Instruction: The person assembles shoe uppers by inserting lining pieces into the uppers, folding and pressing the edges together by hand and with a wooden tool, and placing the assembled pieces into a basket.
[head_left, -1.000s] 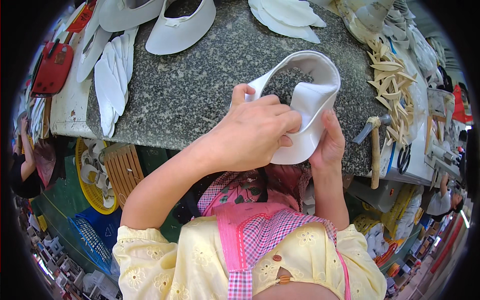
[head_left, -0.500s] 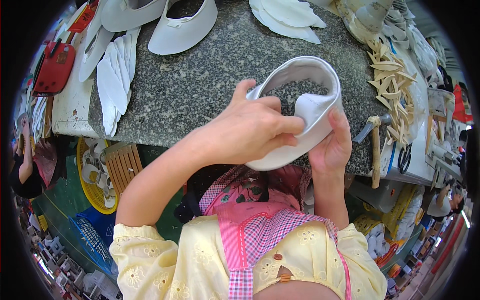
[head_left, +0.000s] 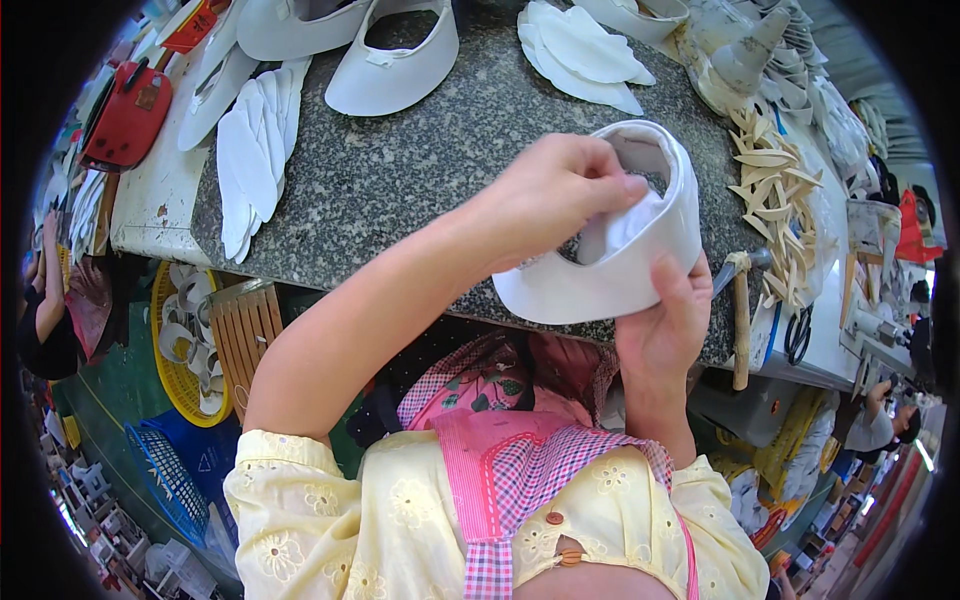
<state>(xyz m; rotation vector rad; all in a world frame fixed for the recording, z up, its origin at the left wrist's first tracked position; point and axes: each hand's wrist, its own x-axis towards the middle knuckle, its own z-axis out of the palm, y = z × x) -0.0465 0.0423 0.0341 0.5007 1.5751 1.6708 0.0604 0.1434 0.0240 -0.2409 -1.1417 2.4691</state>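
I hold a white shoe upper (head_left: 620, 285) in both hands, just above the near edge of a speckled grey stone slab (head_left: 420, 160). My left hand (head_left: 560, 190) reaches across from the left, and its fingertips press into the upper's opening against the folded white lining. From below, my right hand (head_left: 665, 320) cups the upper, with its thumb on the outer wall. The opening faces up and away from me.
More white uppers (head_left: 395, 60), a fan of white insoles (head_left: 255, 150) and a stack of white pieces (head_left: 580, 50) lie on the slab. Tan cut pieces (head_left: 775, 200), a hammer (head_left: 740, 320) and scissors (head_left: 798, 335) are at the right. Yellow (head_left: 185, 340) and blue (head_left: 170, 470) baskets stand below.
The upper has been lifted and turned so that its opening stands more upright. My left fingers have moved from its outside into the opening, and my right hand has slid underneath.
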